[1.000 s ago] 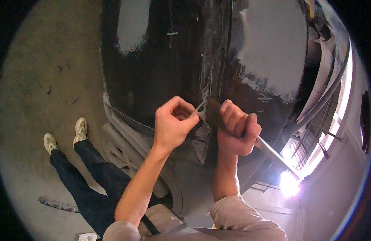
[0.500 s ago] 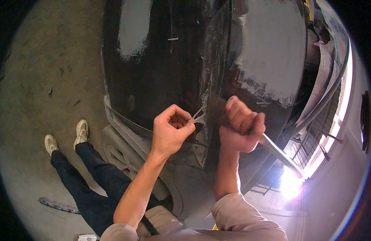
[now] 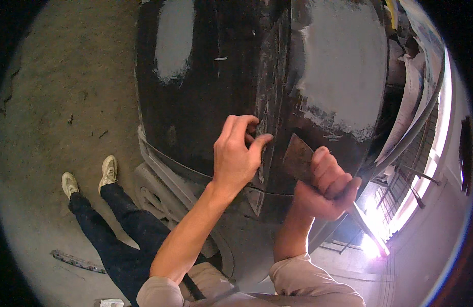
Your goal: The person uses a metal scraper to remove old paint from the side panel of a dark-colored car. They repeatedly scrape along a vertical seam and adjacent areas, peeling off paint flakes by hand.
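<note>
My left hand (image 3: 235, 153) is at a rough seam (image 3: 266, 97) in a dark vehicle panel (image 3: 216, 112). Its fingers are curled, with a gap between thumb and fingertips and nothing visible between them. To the right, my closed right hand (image 3: 328, 187) grips a scraper (image 3: 298, 157) with a flat, brownish blade. The blade points up and left over the panel, its corner near the seam; whether it touches is unclear. My fingers cover the grip. Behind that fist a pale rod (image 3: 368, 228) slants down to the right; I cannot tell whether it belongs to the scraper.
Grey filler patches lie on the panel, a large one (image 3: 346, 66) right and a narrower one (image 3: 174, 38) left. A wheel (image 3: 152, 197) sits below the panel. Another person's legs (image 3: 121, 220) stand at left, near a dark strip (image 3: 78, 261) on the floor.
My left hand has moved right and farther up along the seam; the pale strand at its fingertips is out of sight. My right hand has shifted right and nearer, and the scraper blade now shows clearly.
</note>
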Motion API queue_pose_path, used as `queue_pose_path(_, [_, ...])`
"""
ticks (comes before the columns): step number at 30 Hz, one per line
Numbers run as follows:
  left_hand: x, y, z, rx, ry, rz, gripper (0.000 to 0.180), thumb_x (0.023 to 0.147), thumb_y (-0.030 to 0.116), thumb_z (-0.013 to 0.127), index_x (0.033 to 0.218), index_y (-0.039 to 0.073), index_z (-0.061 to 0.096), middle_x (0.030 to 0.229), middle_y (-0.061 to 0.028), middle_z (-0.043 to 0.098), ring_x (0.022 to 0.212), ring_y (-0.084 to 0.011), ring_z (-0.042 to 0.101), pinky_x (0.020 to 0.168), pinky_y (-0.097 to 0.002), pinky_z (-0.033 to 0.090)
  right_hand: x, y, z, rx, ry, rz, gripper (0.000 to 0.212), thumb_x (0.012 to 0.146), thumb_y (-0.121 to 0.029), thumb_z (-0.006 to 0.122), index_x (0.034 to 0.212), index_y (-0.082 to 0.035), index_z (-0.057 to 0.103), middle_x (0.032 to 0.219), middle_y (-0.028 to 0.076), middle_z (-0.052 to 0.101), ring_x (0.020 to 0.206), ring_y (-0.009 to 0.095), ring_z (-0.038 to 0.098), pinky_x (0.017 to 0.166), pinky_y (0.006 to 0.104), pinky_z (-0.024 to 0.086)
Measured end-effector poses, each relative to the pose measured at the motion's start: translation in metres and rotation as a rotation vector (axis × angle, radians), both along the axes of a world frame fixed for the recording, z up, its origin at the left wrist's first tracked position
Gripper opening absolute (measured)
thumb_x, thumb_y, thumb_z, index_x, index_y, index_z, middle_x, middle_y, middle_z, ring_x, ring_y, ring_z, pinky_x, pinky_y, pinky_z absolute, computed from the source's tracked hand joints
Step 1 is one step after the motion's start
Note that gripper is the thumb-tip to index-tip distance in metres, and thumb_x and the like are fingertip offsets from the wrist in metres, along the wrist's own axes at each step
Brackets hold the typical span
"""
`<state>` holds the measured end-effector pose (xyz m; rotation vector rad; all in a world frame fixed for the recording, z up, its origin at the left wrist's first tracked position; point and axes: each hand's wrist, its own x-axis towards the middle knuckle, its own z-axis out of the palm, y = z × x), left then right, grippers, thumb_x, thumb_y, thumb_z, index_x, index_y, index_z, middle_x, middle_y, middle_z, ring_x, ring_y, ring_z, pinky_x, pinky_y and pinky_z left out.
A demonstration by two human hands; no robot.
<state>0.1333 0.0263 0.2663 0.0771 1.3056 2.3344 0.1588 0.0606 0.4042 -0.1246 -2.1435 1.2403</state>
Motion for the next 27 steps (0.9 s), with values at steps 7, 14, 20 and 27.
queue_pose_path(7, [0.003, 0.003, -0.006, -0.086, 0.147, 0.007, 0.014, 0.081, 0.005, 0.078, 0.092, 0.000, 0.070, 0.086, -0.0146, 0.067, 0.074, -0.0298, 0.067, 0.064, -0.0373, 0.053, -0.002, 0.013, -0.015, 0.011, -0.036, 0.048, 0.050, 0.107, -0.026, 0.031, 0.058, -0.018, 0.027, 0.049, -0.004, 0.027, 0.049, 0.014, 0.022, 0.062, 0.0369, 0.031])
queue_pose_path(14, [0.002, -0.003, -0.013, -0.021, 0.056, -0.108, 0.016, 0.076, 0.003, 0.079, 0.087, 0.000, 0.069, 0.081, -0.0088, 0.069, 0.068, -0.0181, 0.068, 0.062, -0.0294, 0.055, -0.022, 0.033, -0.037, 0.040, -0.133, 0.057, 0.048, 0.105, -0.019, 0.033, 0.058, -0.016, 0.024, 0.049, -0.001, 0.025, 0.048, 0.014, 0.021, 0.057, 0.0368, 0.028])
queue_pose_path(20, [0.014, -0.018, -0.027, 0.110, -0.094, -0.170, 0.014, 0.077, 0.000, 0.078, 0.087, 0.001, 0.069, 0.081, -0.0020, 0.071, 0.071, -0.0071, 0.065, 0.064, -0.0239, 0.054, -0.007, 0.020, -0.032, 0.010, -0.272, -0.012, 0.050, 0.105, -0.024, 0.035, 0.057, -0.015, 0.023, 0.048, -0.001, 0.024, 0.047, 0.014, 0.018, 0.055, 0.0363, 0.026])
queue_pose_path(27, [0.020, -0.036, -0.032, 0.196, -0.191, -0.168, 0.013, 0.073, -0.005, 0.074, 0.081, -0.001, 0.065, 0.089, -0.0073, 0.072, 0.078, -0.0105, 0.068, 0.069, -0.0251, 0.056, -0.003, 0.030, -0.035, 0.037, -0.247, -0.082, 0.052, 0.106, -0.024, 0.033, 0.055, -0.016, 0.023, 0.047, -0.001, 0.027, 0.047, 0.015, 0.021, 0.056, 0.0372, 0.028])
